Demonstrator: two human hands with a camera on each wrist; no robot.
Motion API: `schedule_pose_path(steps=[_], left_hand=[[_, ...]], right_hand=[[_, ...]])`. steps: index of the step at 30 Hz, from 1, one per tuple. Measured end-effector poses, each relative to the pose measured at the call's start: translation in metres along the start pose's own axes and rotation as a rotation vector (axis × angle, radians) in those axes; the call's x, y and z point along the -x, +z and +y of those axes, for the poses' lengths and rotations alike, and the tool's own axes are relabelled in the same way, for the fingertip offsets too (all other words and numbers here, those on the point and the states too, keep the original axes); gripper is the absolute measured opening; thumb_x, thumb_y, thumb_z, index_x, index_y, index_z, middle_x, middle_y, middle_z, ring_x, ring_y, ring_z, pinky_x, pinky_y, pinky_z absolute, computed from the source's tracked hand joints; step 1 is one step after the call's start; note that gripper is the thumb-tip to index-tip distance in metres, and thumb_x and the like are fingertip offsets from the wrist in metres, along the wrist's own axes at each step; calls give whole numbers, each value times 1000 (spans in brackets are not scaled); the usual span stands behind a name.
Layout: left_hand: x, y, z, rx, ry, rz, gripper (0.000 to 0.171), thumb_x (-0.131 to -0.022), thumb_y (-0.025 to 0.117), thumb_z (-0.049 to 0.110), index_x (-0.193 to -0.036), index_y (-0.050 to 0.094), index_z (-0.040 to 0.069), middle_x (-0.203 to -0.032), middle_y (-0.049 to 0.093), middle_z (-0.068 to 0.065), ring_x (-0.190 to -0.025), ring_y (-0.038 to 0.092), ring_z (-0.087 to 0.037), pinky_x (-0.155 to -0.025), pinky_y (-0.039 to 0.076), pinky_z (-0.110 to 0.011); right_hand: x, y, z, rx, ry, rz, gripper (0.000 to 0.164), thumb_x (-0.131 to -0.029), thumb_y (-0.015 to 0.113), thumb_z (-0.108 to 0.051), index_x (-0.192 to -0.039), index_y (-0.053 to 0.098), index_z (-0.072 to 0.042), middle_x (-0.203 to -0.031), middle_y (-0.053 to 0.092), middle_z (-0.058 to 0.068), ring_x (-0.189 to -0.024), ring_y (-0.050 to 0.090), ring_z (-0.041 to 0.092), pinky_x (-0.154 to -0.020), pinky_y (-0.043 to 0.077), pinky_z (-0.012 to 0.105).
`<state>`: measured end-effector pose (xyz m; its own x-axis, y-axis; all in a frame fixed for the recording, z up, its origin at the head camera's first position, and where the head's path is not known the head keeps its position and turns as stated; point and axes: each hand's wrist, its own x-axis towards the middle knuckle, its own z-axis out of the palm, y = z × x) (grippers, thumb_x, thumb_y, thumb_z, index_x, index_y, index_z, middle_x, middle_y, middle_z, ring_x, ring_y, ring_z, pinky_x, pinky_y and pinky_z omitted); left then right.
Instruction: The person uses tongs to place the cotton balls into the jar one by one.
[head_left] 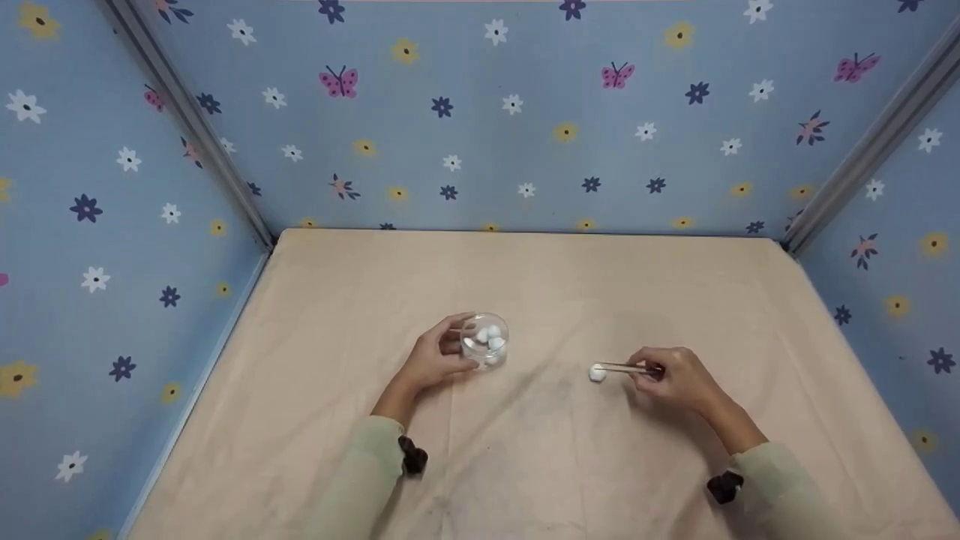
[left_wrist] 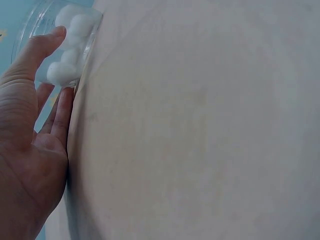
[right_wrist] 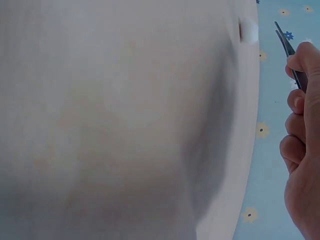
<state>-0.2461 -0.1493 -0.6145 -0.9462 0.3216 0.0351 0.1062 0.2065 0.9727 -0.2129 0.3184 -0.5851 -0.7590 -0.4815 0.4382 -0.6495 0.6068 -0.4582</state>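
Observation:
My left hand holds a small clear jar by its side, standing on the cloth. Several white cotton balls lie inside it, and in the left wrist view the thumb presses along the wall. Between the thumb and fingers of my right hand is a pair of tweezers, pointing left in the head view. A single cotton ball rests on the cloth near their tips. From the right wrist, the tips look slightly parted and above the ball, not touching it.
A beige cloth with shallow creases covers the table. Blue flowered panels rise behind it and on both sides, with grey posts at the far corners. Dark wrist devices sit by both green sleeves.

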Motion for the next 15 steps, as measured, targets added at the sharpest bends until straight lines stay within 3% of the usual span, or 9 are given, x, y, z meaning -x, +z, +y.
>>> schedule_pose_path(steps=[6, 15], left_hand=[[1, 1, 3, 1, -16, -4, 87, -89, 91, -1, -167, 54, 15, -159, 59, -22, -143, 68, -41, -123, 57, -50], [1, 0, 2, -21, -13, 7, 86, -89, 91, -1, -166, 55, 14, -157, 62, -21, -141, 69, -39, -121, 60, -44]], right_hand=[[2, 3, 0, 3, 58, -46, 18, -85, 87, 1, -96, 83, -13, -70, 67, -8, -65, 42, -7, -58, 40, 19], [3, 5, 0, 20, 142, -124, 14, -89, 88, -4, -97, 83, -14, -71, 67, -8, -65, 44, -4, -61, 40, 21]])
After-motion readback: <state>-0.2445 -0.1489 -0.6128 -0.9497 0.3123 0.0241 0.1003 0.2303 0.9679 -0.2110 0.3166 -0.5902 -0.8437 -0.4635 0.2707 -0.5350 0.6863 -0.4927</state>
